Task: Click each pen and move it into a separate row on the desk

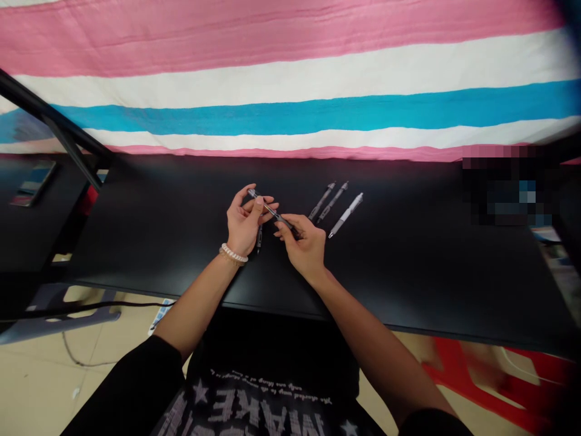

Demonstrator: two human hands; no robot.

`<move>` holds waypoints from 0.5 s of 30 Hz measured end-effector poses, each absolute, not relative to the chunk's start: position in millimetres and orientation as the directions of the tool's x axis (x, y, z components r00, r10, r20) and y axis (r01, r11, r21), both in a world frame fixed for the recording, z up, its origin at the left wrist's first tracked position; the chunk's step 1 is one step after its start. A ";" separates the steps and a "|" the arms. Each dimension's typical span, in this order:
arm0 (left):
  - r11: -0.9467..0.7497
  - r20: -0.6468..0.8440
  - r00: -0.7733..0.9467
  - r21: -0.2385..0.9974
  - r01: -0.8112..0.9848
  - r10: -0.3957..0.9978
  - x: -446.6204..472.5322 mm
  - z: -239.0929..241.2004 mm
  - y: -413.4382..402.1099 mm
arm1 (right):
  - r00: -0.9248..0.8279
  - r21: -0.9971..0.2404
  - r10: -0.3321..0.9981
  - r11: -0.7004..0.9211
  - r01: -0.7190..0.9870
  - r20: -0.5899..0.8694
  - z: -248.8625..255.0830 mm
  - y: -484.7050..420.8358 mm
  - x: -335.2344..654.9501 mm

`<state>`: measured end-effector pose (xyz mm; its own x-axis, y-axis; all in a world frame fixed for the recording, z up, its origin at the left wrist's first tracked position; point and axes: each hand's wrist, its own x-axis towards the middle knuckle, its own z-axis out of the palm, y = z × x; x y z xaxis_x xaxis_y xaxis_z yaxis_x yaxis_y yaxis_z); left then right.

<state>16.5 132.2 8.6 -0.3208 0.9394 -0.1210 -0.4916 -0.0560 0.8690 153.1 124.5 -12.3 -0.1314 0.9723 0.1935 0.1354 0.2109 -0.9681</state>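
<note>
Both hands pinch one slender pen with a clear barrel and dark grip [271,211], held aslant above a black, smooth-topped table [181,242]. The left hand [242,223], with a white coiled bracelet [233,253] at its wrist, grips the pen's far end between thumb and fingers; the right hand [307,247] closes thumb and fingertips on the dark grip. A dark slim pen [259,240] lies partly hidden beside the left hand. Beyond the right hand lie two clear-and-dark pens [333,203], side by side, and a white pen with a grey grip [346,215]. Behind hangs a pink, white and blue striped cloth [290,112].
</note>
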 end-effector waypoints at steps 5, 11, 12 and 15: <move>-0.019 -0.147 -0.282 0.859 -0.511 0.948 15.3 7.6 132.3 | -0.171 -0.980 0.977 0.153 0.125 0.130 -7.8 122.9 153.4; -0.020 -0.149 -0.290 0.860 -0.509 0.945 14.9 6.6 132.0 | -0.210 -0.997 0.977 0.056 0.044 0.046 -7.2 124.4 152.9; -0.020 -0.148 -0.288 0.860 -0.509 0.946 15.2 6.9 131.7 | -0.213 -0.998 0.976 0.048 0.034 0.039 -7.5 124.7 152.7; -0.027 -0.135 -0.285 0.866 -0.499 0.949 16.5 7.6 130.8 | -0.235 -1.000 0.972 0.019 0.006 0.017 -7.3 125.2 152.1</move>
<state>16.5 130.8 7.6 -0.2848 0.9491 -0.1348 -0.4987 -0.0266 0.8664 152.1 125.2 -7.3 -0.2353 0.9718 0.0174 0.0062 0.0194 -0.9998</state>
